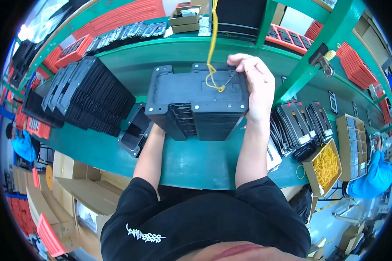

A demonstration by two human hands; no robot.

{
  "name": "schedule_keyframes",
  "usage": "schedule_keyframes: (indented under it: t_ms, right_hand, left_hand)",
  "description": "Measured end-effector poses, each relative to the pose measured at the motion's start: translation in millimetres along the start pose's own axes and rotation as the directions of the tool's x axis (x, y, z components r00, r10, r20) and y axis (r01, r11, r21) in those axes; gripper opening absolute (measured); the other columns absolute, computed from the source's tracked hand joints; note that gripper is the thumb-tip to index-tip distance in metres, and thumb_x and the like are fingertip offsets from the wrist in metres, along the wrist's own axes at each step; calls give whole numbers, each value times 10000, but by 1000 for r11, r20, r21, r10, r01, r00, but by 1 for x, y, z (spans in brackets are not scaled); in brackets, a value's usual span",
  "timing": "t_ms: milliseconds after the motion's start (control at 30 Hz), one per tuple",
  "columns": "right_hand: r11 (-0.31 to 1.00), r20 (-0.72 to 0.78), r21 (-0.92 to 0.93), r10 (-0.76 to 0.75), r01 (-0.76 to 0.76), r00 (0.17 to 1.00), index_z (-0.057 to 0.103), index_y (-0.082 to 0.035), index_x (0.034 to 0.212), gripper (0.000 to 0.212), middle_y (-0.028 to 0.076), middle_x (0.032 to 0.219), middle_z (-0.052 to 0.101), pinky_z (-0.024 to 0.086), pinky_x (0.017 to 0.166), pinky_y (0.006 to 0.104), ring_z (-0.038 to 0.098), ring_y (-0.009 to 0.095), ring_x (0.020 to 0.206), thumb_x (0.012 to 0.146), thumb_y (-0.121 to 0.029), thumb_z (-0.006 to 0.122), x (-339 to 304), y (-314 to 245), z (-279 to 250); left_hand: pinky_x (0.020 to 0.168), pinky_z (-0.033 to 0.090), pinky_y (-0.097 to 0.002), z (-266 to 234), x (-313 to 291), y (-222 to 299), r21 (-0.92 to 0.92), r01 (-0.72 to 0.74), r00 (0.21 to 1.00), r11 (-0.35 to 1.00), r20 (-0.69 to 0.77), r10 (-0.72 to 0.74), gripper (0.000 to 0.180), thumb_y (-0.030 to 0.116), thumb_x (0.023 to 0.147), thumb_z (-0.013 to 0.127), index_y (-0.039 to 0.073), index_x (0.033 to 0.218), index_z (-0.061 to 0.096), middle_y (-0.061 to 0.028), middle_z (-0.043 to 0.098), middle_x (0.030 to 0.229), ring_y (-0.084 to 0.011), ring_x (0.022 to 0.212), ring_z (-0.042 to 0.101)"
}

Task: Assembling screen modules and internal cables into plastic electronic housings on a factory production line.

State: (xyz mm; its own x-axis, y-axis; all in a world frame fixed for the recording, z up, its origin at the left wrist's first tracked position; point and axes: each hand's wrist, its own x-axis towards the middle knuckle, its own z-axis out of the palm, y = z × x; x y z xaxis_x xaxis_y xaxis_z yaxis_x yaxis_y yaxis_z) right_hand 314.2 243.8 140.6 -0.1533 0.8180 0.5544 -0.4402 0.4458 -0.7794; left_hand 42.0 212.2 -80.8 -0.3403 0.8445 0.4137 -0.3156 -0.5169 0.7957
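A tall stack of black plastic housings (196, 91) with small silver studs at the corners stands in front of me. My right hand (259, 85) grips its right side, with the fingers curled at the far right corner. A yellow cord (213, 41) hangs from above and ends in a knot on the stack's top. Beside the knot lies a thin metal rod (231, 79), its upper end close to my right fingertips. My left forearm (150, 148) reaches to the stack's left side; the stack hides that hand.
More stacked black housings (91, 93) stand at left, near a single black tray (137, 130). At right are dark flat panels (294, 124), a box of yellow cords (324, 167) and a divided carton (352, 145). A green post (318, 48) rises behind them. Open cartons (89, 189) sit lower left.
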Motion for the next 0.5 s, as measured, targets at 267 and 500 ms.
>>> schedule_keyframes:
  t_ms: [267,500]
  right_hand:
    - [999,-64,-30,20,-22,998,691,31,1049,235,200,1342,645,440,1067,344,610,228,1224,1036,-139,529,-4,-3,2]
    - [990,58,1,141,-142,988,657,82,1110,344,269,1420,584,419,1128,393,575,303,1316,1060,-190,454,-2,2,-6]
  left_hand:
    - [1060,509,-399,-17,0,-7,-367,220,974,904,26,-226,458,339,1078,502,40,1423,542,-106,607,1379,-238,1226,602]
    - [1054,514,-394,-49,-39,7,-566,414,907,713,185,-379,459,345,1077,505,49,1425,546,-103,610,1375,-237,1226,606]
